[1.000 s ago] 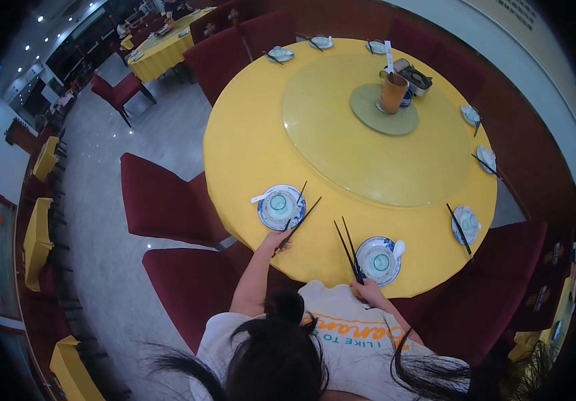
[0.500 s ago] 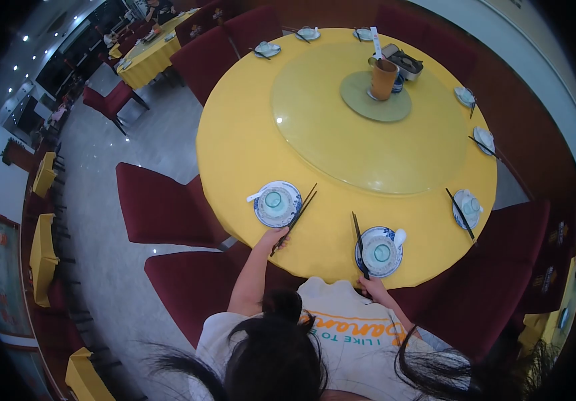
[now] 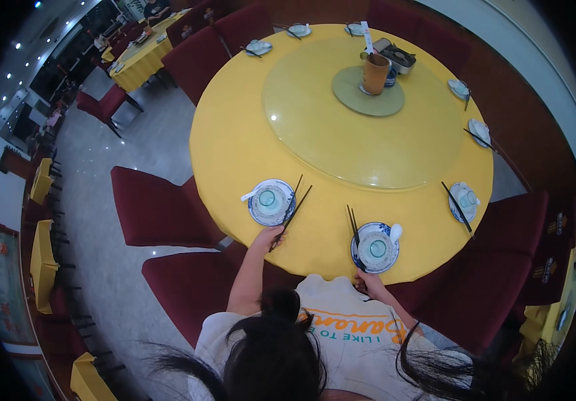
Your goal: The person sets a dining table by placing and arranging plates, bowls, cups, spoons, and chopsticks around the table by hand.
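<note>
My left hand (image 3: 271, 237) closes on the lower end of a pair of black chopsticks (image 3: 293, 215), whose far ends spread apart over the table. They lie just right of a blue-and-white plate (image 3: 252, 212) bearing a bowl, a pale green glass cup (image 3: 266, 198) and a white spoon (image 3: 248, 196). At the table's near edge, my right hand (image 3: 370, 283) grips the lower end of other black chopsticks (image 3: 353, 224), also parted at the far ends. Right beside them is a second plate (image 3: 357, 256) with a bowl, a glass cup (image 3: 377, 248) and a white spoon (image 3: 395, 232).
The round table (image 3: 234, 144) has a yellow cloth and a glass turntable (image 3: 315, 144). A brown cup (image 3: 375, 75) and a portable stove (image 3: 397, 59) stand toward the back. More settings (image 3: 465, 200) ring the edge. Dark red chairs (image 3: 161, 207) surround it; people (image 3: 157, 9) are far off.
Both pairs of chopsticks have fanned wider at their far ends, while my hands keep hold of their near ends. The whole view has shifted slightly.
</note>
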Motion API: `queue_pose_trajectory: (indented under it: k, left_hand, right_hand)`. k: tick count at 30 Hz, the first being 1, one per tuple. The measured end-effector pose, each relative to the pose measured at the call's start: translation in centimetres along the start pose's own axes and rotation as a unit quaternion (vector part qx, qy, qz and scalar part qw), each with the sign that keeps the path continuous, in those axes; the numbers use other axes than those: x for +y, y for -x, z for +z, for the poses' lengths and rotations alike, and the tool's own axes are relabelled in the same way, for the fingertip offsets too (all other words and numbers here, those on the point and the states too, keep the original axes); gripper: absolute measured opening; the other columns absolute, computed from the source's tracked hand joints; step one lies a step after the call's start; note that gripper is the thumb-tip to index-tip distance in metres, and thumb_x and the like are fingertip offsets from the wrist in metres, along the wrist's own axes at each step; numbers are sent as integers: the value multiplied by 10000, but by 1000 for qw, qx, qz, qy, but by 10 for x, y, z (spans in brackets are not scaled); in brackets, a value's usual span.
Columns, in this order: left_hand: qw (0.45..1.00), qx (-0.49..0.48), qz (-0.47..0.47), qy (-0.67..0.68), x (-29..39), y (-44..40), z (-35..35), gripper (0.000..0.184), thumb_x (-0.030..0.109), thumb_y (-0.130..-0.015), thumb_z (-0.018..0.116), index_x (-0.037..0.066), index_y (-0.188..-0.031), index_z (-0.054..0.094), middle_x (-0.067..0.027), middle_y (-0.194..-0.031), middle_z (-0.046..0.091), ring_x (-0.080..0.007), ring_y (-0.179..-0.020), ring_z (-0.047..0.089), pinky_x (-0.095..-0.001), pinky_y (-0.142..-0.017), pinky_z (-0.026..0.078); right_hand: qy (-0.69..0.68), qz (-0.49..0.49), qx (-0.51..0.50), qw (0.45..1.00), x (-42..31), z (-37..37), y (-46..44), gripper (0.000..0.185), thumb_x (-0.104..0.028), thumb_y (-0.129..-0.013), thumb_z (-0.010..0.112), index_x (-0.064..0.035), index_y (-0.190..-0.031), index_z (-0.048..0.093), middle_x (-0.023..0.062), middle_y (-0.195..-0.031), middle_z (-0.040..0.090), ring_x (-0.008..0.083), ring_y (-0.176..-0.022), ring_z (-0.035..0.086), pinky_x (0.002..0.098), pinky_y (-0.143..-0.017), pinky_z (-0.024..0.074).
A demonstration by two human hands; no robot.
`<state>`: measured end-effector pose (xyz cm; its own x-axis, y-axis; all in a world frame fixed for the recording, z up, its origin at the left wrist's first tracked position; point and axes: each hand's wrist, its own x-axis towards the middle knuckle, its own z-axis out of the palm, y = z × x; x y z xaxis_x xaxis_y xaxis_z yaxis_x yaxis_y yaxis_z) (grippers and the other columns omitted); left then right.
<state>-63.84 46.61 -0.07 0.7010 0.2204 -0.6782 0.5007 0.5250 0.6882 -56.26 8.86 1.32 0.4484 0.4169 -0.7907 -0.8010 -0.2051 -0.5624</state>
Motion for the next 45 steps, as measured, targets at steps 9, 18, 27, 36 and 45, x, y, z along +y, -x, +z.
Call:
queue_pose_trajectory:
  k: [9,18,27,36,45]
  left_hand:
    - [999,-6,-12,39,-5,7,-10,163,212,-886,490,68,-958,517,-4,-756,539,-94,-564,487,-230,-474,414]
    - [998,34,26,-43,-8,6,-20,212,280,-850,554,68,-850,565,10,-641,516,-73,-471,454,-218,-406,359]
    - [969,157,95,-164,-11,4,-22,317,350,-807,599,34,-805,603,-22,-663,572,-88,-470,511,-217,-431,402]
    - [918,249,145,-271,-12,9,-17,371,355,-783,622,-14,-750,598,-68,-635,589,-125,-467,537,-250,-469,445]
    - [761,462,330,-313,-19,55,-12,264,210,-801,589,1,-956,551,-140,-924,559,-245,-834,535,-341,-717,437]
  right_hand:
    - [33,96,41,994,-8,4,5,313,-426,-815,557,-115,-837,522,13,-674,561,141,-590,537,288,-587,457]
    - [-5,61,41,997,-2,-4,5,267,-389,-811,584,-159,-719,486,-56,-553,371,84,-490,375,258,-489,361]
    - [28,54,69,996,-7,0,19,318,-453,-842,513,-172,-714,441,-63,-563,342,77,-487,343,240,-488,340]
    - [10,44,24,999,4,-5,9,291,-422,-868,473,-163,-739,440,-62,-591,392,72,-481,393,238,-477,392]
    - [32,47,-17,998,2,0,15,254,-386,-914,388,-162,-793,399,-47,-607,377,94,-540,374,244,-547,359]
